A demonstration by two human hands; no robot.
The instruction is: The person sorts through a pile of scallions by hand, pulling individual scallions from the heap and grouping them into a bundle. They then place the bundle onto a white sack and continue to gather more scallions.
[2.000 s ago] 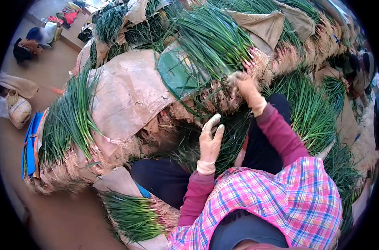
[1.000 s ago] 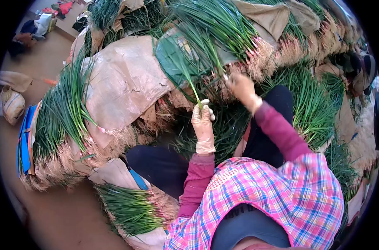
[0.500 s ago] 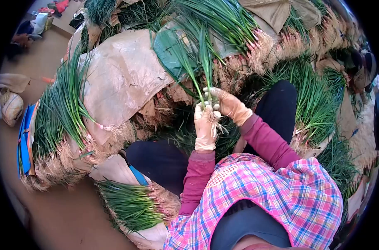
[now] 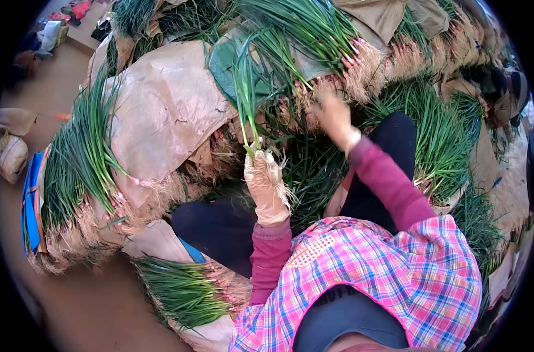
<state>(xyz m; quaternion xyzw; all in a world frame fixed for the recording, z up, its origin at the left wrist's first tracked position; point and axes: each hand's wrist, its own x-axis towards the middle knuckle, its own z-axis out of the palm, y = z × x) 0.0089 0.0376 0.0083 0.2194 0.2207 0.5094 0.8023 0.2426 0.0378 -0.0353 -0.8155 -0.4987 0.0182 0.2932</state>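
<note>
Head — cap lettering (image 4: 336,297) unreadable — stalks (image 4: 244,97) in left hand (image 4: 265,185)

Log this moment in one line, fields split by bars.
left hand: holds green-leaved plants, roots hanging | right hand: blurred, near piled bunches, grip unclear

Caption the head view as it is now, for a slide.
Gloved left hand holding green onions by their root ends, the right hand blurred beside a long onion pile.

We observe a brown floor (image 4: 96,305) at left, bearing a pale sack (image 4: 12,157). We note soft, diffuse light throughout.
</note>
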